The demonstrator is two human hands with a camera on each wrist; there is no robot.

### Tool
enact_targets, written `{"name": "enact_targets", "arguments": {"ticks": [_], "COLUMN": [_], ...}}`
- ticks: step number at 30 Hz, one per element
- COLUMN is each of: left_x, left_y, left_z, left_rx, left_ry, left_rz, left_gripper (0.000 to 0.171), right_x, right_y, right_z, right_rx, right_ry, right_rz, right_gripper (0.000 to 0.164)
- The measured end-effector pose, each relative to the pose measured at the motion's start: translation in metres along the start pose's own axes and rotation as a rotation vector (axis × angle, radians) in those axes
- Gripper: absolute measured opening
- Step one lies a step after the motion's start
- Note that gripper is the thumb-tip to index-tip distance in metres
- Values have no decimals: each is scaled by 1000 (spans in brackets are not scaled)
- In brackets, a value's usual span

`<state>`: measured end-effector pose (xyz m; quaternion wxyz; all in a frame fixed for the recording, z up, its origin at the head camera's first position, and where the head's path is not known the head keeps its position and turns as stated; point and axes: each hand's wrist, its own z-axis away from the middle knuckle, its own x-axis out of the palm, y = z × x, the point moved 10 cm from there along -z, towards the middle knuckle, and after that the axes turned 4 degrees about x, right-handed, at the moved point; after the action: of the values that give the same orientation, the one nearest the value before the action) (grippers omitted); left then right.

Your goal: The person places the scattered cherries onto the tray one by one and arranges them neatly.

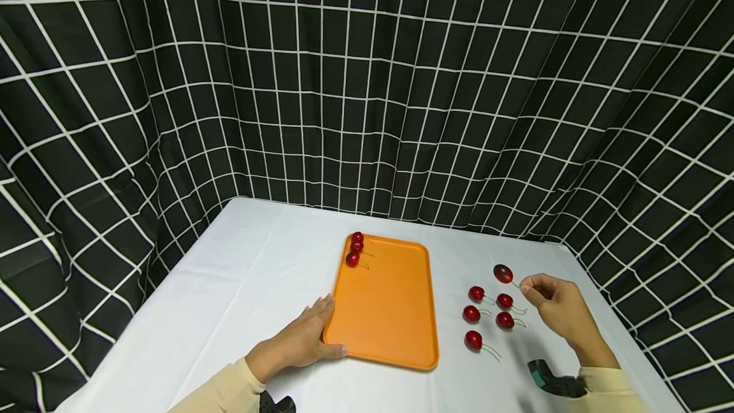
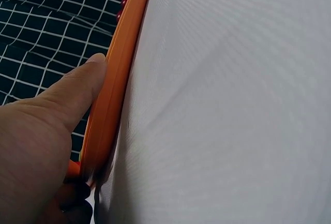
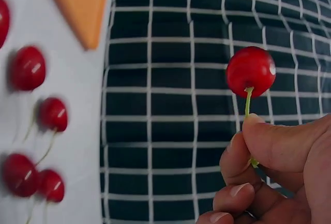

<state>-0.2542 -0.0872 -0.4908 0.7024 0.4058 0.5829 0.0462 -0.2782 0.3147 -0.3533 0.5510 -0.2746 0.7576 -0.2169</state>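
Cherry [image 1: 503,273] is held up right of the tray [image 1: 384,311], its stem [image 3: 249,102] pinched between thumb and forefinger of the right hand [image 1: 555,303]. Five cherries [image 1: 473,340] lie right of the tray; three more sit at its far left corner. Left hand [image 1: 304,339] touches its near left corner, fingers extended, thumb spread apart.

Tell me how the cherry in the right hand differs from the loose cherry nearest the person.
The held cherry is up off the table, while the loose cherry rests on the white tablecloth. The right hand pinches the held cherry's stem; the loose cherry's stem lies free. In the head view, the held cherry looks darker than the loose cherry. Both are red.
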Motion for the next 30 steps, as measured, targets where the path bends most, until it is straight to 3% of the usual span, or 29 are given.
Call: {"name": "enact_targets", "arguments": {"ticks": [15, 30], "left_x": [-3, 2], "left_y": [3, 0], "left_z": [-1, 0], "left_rx": [2, -8], "left_ry": [-14, -13], "left_rz": [-22, -39], "left_gripper": [104, 105], "right_x": [44, 137], "right_y": [-80, -130], "right_z": [-48, -80], "right_rx": [-131, -168], "right_ry": [-78, -163], "right_rz": [-101, -251], "right_gripper": [8, 9]}}
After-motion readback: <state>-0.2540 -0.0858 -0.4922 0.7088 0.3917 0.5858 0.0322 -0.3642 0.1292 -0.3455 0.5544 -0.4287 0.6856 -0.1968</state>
